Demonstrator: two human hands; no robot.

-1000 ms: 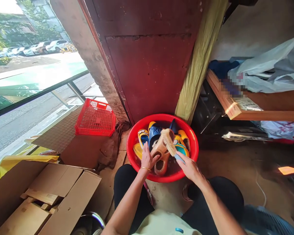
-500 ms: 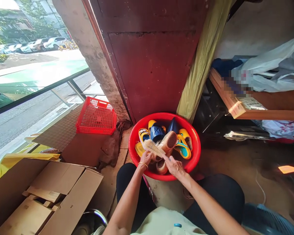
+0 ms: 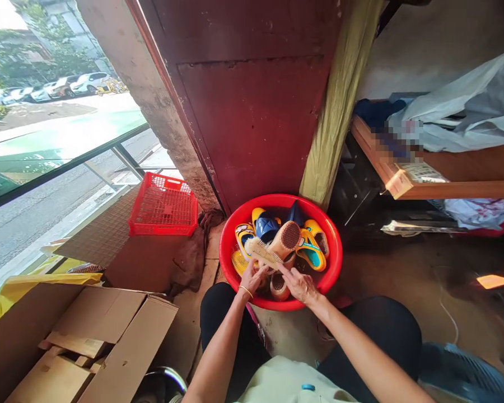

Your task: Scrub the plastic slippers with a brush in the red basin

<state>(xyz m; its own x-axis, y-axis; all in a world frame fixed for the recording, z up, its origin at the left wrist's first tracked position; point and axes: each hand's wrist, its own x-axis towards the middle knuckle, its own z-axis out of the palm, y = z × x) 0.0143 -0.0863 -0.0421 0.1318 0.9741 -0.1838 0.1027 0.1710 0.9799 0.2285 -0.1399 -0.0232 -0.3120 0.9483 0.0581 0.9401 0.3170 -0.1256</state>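
Observation:
A round red basin (image 3: pixel 336 246) holds water and several shoes and slippers. Over its near left part, a pale brush (image 3: pixel 264 253) lies tilted with its bristles up. My left hand (image 3: pixel 252 277) is closed on the brush's lower side. The fingers of my right hand (image 3: pixel 299 283) grip the brush's right end. Just behind the brush is a beige shoe (image 3: pixel 286 236) with a brown patterned sole. Blue slippers (image 3: pixel 266 226) rest at the back, and a yellow and teal slipper (image 3: pixel 309 252) leans at the right.
A red plastic crate (image 3: pixel 163 206) stands left of the basin, near an open cardboard box (image 3: pixel 130 347). Behind the basin is a dark red door (image 3: pixel 252 123). A wooden shelf (image 3: pixel 453 189) with plastic bags juts in at the right.
The view has shifted slightly. Both hands still hold the brush in nearly the same place over the basin.

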